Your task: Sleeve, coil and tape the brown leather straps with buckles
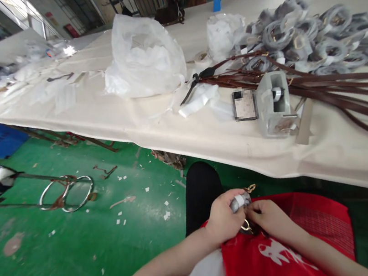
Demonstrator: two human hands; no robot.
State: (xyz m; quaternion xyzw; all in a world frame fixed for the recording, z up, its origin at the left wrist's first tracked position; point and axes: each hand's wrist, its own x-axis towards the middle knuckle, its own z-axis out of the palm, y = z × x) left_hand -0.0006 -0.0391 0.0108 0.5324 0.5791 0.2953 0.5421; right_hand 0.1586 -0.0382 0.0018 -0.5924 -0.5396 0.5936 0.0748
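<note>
Above my lap, my left hand is wrapped around a rolled strap in grey wrapping, with a white band around it. A gold clasp sticks out beyond the roll, and a gold ring-shaped clasp hangs below it. My right hand is closed, its fingertips pinched against the near side of the roll. What exactly those fingertips grip is hidden. A red apron lies under both hands.
On the white-covered table stand a tape dispenser and a large clear plastic bag. Brown leather straps lie to the right, before a pile of wrapped strap rolls. A stool with metal rings is at left.
</note>
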